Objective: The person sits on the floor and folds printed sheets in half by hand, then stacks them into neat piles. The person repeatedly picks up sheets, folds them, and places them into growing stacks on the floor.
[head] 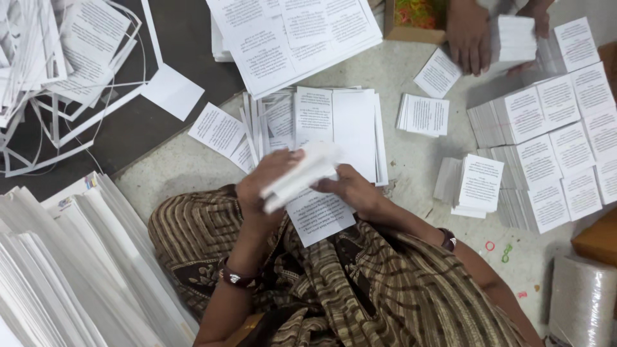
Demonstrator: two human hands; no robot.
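Note:
My left hand [267, 183] and my right hand [350, 187] together grip a small white stack of printed leaflets [302, 175], blurred, above my lap. A loose printed leaflet [319, 218] lies on my striped brown cloth just under the hands. Past them on the floor lies a fanned pile of cut leaflets [334, 125].
Another person's hands [469, 38] hold a leaflet stack at the top right, by a cardboard box of coloured bands [414, 16]. Rows of stacked leaflets [559, 141] fill the right. Paper offcuts [58, 83] lie top left, tall sheet stacks [64, 270] bottom left, printed sheets [295, 38] at the top.

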